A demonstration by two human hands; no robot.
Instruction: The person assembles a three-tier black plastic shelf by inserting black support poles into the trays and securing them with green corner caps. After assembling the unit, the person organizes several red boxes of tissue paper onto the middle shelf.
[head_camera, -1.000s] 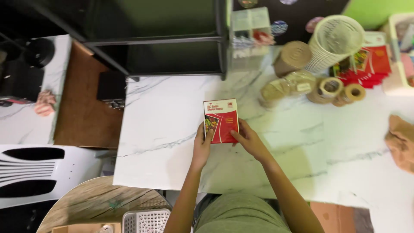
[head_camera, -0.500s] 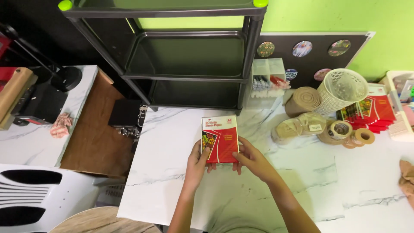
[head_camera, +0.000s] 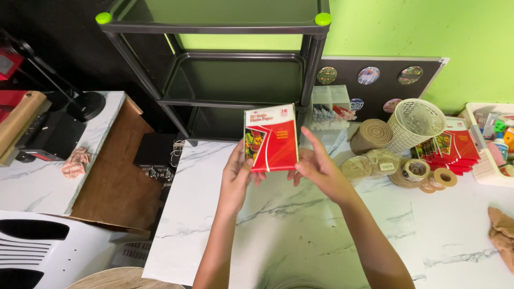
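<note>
Both hands hold a red packet (head_camera: 271,138) upright above the marble worktop (head_camera: 300,235): left hand (head_camera: 236,174) grips its lower left edge, right hand (head_camera: 319,168) its lower right corner.

a flat rectangular red paper packet (head_camera: 271,138), glossy, with white lettering across its top, a white curved stripe and a small picture of fruit at its left edge, was held upright and facing the camera, lifted clear of the white marbled tabletop (head_camera: 300,230). it sat tilted slightly, its lower corners pinched between both hands, in front of the black shelf rack.
</note>
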